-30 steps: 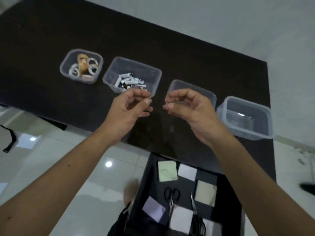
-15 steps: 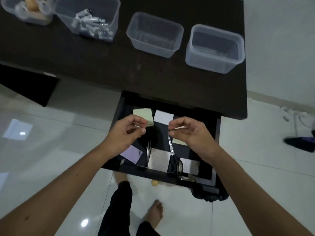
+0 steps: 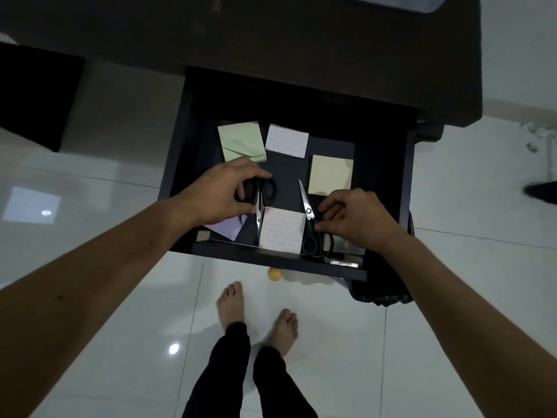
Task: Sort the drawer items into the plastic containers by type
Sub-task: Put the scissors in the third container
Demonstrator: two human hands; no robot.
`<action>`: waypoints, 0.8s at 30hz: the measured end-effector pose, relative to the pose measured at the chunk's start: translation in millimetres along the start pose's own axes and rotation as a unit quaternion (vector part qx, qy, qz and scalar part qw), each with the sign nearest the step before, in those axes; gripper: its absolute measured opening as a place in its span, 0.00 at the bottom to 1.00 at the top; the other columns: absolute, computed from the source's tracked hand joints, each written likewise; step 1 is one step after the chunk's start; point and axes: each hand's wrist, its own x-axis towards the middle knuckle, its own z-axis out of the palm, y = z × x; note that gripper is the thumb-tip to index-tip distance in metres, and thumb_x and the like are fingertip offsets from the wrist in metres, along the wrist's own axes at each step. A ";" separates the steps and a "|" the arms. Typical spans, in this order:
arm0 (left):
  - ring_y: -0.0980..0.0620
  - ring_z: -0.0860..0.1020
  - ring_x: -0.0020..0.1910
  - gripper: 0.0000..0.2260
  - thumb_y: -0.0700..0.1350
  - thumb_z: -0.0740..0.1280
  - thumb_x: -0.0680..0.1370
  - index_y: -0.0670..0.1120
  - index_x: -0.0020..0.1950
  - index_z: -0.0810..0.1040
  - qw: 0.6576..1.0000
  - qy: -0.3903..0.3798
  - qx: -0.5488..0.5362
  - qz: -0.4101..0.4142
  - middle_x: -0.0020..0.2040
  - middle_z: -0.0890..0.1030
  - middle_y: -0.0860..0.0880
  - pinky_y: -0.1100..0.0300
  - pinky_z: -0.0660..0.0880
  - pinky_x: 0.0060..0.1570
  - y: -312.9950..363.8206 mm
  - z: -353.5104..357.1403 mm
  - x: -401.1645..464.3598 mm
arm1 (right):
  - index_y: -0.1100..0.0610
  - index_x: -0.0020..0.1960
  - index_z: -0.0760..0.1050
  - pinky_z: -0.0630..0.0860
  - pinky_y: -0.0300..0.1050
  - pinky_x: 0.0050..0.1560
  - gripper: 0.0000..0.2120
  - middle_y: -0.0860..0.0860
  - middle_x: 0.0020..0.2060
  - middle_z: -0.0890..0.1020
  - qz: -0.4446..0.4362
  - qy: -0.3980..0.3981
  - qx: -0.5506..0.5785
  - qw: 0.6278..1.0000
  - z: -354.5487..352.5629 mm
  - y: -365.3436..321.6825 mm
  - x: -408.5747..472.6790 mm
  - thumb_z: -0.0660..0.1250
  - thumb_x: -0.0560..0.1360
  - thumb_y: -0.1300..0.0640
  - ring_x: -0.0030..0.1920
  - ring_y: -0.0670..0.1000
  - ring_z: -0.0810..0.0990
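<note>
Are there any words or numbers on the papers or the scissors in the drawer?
None can be read.
White patterned pads: faint marks only, too blurred.
Green pad, tan pad, both scissors: no writing visible.

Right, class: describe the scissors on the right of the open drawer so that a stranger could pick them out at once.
Start at the open dark drawer under the desk. Near its front right corner lie the scissors, beside a white patterned note pad, with the right hand at their handles. Unlike the other scissors, their black handles face the drawer front and their blades point away.
</note>
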 end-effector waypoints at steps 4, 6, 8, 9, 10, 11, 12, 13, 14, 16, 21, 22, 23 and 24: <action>0.56 0.79 0.41 0.34 0.38 0.81 0.72 0.56 0.75 0.75 0.999 -0.009 0.036 0.007 0.66 0.74 0.55 0.56 0.79 0.54 -0.9 3.2 0.8 | 0.51 0.50 0.85 0.79 0.34 0.47 0.15 0.45 0.37 0.86 0.013 -0.020 0.005 1.000 5.3 -0.8 -1.6 0.85 0.66 0.54 0.37 0.38 0.83; 0.60 0.76 0.41 0.35 0.40 0.80 0.73 0.58 0.76 0.73 0.998 -0.009 0.066 0.012 0.65 0.73 0.57 0.58 0.77 0.50 -0.6 3.4 2.5 | 0.52 0.51 0.86 0.78 0.33 0.48 0.16 0.44 0.38 0.86 0.018 -0.022 0.010 1.000 6.7 0.0 -1.9 0.85 0.66 0.53 0.40 0.39 0.83; 0.60 0.73 0.42 0.37 0.42 0.80 0.74 0.62 0.78 0.69 0.994 -0.011 0.105 0.018 0.63 0.71 0.59 0.62 0.72 0.49 -1.7 3.3 4.8 | 0.52 0.51 0.86 0.78 0.34 0.48 0.16 0.45 0.39 0.86 0.026 -0.025 0.023 0.999 6.8 0.7 -0.6 0.85 0.66 0.53 0.42 0.40 0.85; 0.59 0.72 0.43 0.38 0.44 0.79 0.74 0.63 0.79 0.67 0.993 -0.013 0.120 0.021 0.63 0.71 0.58 0.62 0.70 0.49 -2.5 2.9 5.8 | 0.52 0.51 0.86 0.79 0.34 0.48 0.15 0.46 0.39 0.87 0.030 -0.026 0.027 0.999 6.7 0.5 0.3 0.84 0.67 0.53 0.42 0.41 0.85; 0.59 0.71 0.45 0.38 0.45 0.79 0.74 0.63 0.79 0.67 0.991 -0.016 0.130 0.022 0.63 0.71 0.57 0.62 0.70 0.50 -3.2 2.4 6.4 | 0.52 0.51 0.86 0.78 0.33 0.47 0.14 0.46 0.39 0.87 0.031 -0.028 0.027 0.999 6.6 0.2 1.3 0.84 0.67 0.52 0.42 0.40 0.85; 0.58 0.71 0.47 0.37 0.45 0.79 0.75 0.62 0.79 0.68 0.990 -0.020 0.138 0.025 0.64 0.71 0.56 0.62 0.70 0.50 -3.7 1.8 6.8 | 0.52 0.50 0.87 0.77 0.32 0.46 0.14 0.46 0.39 0.87 0.031 -0.030 0.026 0.999 6.8 -0.1 2.2 0.84 0.67 0.52 0.41 0.40 0.84; 0.57 0.72 0.50 0.36 0.46 0.79 0.75 0.60 0.79 0.69 0.989 -0.022 0.144 0.029 0.64 0.71 0.55 0.62 0.70 0.51 -4.0 1.4 6.9 | 0.52 0.50 0.86 0.76 0.31 0.45 0.13 0.46 0.39 0.86 0.030 -0.032 0.024 0.999 7.5 -0.2 3.0 0.83 0.68 0.51 0.40 0.39 0.84; 0.55 0.73 0.53 0.35 0.46 0.79 0.75 0.59 0.79 0.69 0.988 -0.023 0.150 0.034 0.64 0.72 0.55 0.61 0.72 0.52 -4.1 0.8 7.0 | 0.52 0.50 0.86 0.75 0.32 0.45 0.12 0.46 0.39 0.86 0.030 -0.033 0.023 0.999 8.2 -0.1 3.2 0.83 0.69 0.51 0.40 0.40 0.83; 0.54 0.74 0.55 0.35 0.46 0.79 0.75 0.58 0.79 0.70 0.987 -0.024 0.155 0.039 0.64 0.72 0.54 0.60 0.73 0.54 -4.0 0.0 7.1 | 0.52 0.50 0.86 0.76 0.33 0.46 0.12 0.47 0.39 0.86 0.030 -0.033 0.026 0.999 9.0 0.4 3.3 0.82 0.70 0.50 0.40 0.41 0.83; 0.52 0.74 0.57 0.34 0.47 0.79 0.74 0.56 0.78 0.70 0.985 -0.025 0.166 0.045 0.64 0.71 0.53 0.57 0.76 0.56 -2.9 -2.5 7.2 | 0.52 0.48 0.86 0.79 0.40 0.49 0.09 0.47 0.40 0.87 0.031 -0.028 0.046 0.998 9.7 2.4 3.0 0.81 0.71 0.51 0.42 0.44 0.85; 0.52 0.72 0.63 0.33 0.47 0.83 0.69 0.54 0.70 0.72 0.987 -0.007 0.156 0.047 0.64 0.72 0.52 0.54 0.75 0.59 -1.2 -7.4 6.7 | 0.55 0.49 0.83 0.82 0.46 0.53 0.07 0.50 0.40 0.89 0.043 -0.029 0.124 0.991 2.3 0.9 -4.4 0.79 0.74 0.55 0.45 0.51 0.88; 0.52 0.72 0.63 0.32 0.47 0.83 0.69 0.54 0.69 0.72 0.989 -0.008 0.140 0.039 0.64 0.73 0.52 0.55 0.74 0.60 -1.9 -7.4 6.2 | 0.56 0.50 0.83 0.82 0.48 0.55 0.08 0.51 0.40 0.89 0.043 -0.028 0.136 0.989 1.5 0.4 -5.6 0.79 0.74 0.55 0.46 0.51 0.88; 0.53 0.72 0.63 0.32 0.46 0.83 0.69 0.54 0.68 0.72 0.992 -0.011 0.120 0.027 0.63 0.74 0.53 0.56 0.73 0.61 -2.6 -7.4 5.5 | 0.56 0.51 0.83 0.82 0.49 0.57 0.08 0.51 0.40 0.89 0.040 -0.026 0.143 0.989 1.1 0.0 -6.5 0.78 0.74 0.56 0.46 0.52 0.88; 0.53 0.73 0.62 0.31 0.46 0.83 0.69 0.55 0.67 0.71 0.995 -0.014 0.096 0.014 0.63 0.75 0.53 0.57 0.73 0.60 -3.9 -7.1 5.0 | 0.56 0.51 0.83 0.82 0.50 0.58 0.08 0.51 0.40 0.89 0.037 -0.023 0.150 0.988 1.3 -0.7 -6.9 0.78 0.75 0.56 0.46 0.52 0.88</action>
